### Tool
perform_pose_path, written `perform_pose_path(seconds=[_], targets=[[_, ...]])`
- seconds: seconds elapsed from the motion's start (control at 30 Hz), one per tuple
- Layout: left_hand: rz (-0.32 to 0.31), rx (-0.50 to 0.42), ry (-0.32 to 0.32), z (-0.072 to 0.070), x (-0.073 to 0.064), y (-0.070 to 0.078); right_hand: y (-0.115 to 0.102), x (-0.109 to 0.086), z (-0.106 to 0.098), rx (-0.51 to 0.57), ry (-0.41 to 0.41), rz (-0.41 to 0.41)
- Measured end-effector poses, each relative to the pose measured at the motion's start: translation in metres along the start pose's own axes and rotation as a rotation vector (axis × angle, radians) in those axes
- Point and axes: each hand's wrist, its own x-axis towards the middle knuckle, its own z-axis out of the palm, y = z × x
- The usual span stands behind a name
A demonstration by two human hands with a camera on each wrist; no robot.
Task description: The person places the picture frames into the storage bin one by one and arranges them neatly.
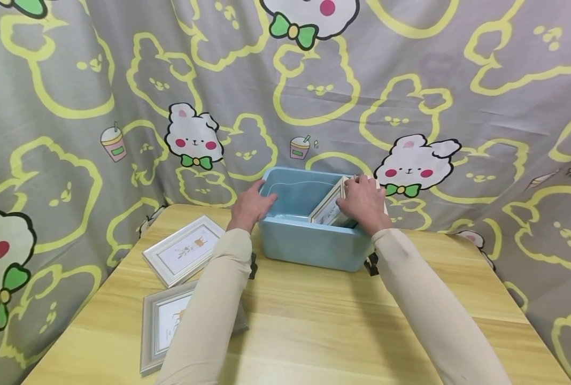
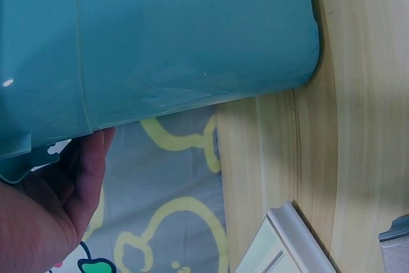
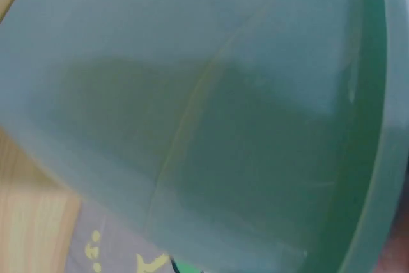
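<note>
A blue plastic bin (image 1: 314, 243) stands on the wooden table, its outer wall filling most of both wrist views. At its left rim my left hand (image 1: 253, 206) grips the edge, thumb over the top; the left wrist view shows that hand's fingers (image 2: 92, 164) against the outside wall. My right hand (image 1: 364, 203) holds the top of a cream picture frame (image 1: 328, 207) that leans inside the bin's right end. Part of the frame is hidden by the hand and front wall. Only a blurred edge of the right hand (image 3: 393, 250) appears in the right wrist view.
Left of the bin, a white picture frame (image 1: 184, 251) lies on the table (image 1: 309, 326). Nearer me is a grey picture frame (image 1: 157, 326), partly covered by my left sleeve. A patterned grey curtain (image 1: 247, 80) hangs behind the table and along its sides.
</note>
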Motion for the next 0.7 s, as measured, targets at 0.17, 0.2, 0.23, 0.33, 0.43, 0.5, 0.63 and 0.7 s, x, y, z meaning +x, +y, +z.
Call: perform_pose_path(seconds=[0.17,0.2,0.23,0.33,0.43,0.5,0.63,0.7], targets=[[-0.001,0.001,0.001,-0.001,-0.001,0.001,0.004,-0.012,0.004,-0.027,0.040,-0.058],[-0.001,0.001,0.001,-0.001,-0.001,0.001,0.005,-0.014,0.004,-0.029,0.044,-0.063],[-0.001,0.001,0.000,-0.001,-0.002,0.002,0.006,-0.017,0.005,-0.030,0.044,-0.067],[-0.001,0.005,-0.002,-0.002,-0.003,0.002,0.010,-0.023,0.006,-0.022,0.034,-0.067],[-0.002,0.006,-0.005,-0.001,-0.003,0.002,0.015,-0.030,0.007,0.000,0.041,-0.057],[-0.001,0.004,-0.006,-0.001,-0.003,0.002,0.019,-0.036,0.008,0.034,0.056,-0.046],[-0.002,-0.004,-0.004,-0.001,-0.003,0.002,0.030,-0.048,0.012,0.127,0.119,-0.019],[-0.001,-0.009,-0.007,-0.001,-0.003,0.002,0.036,-0.055,0.015,0.181,0.147,0.000]])
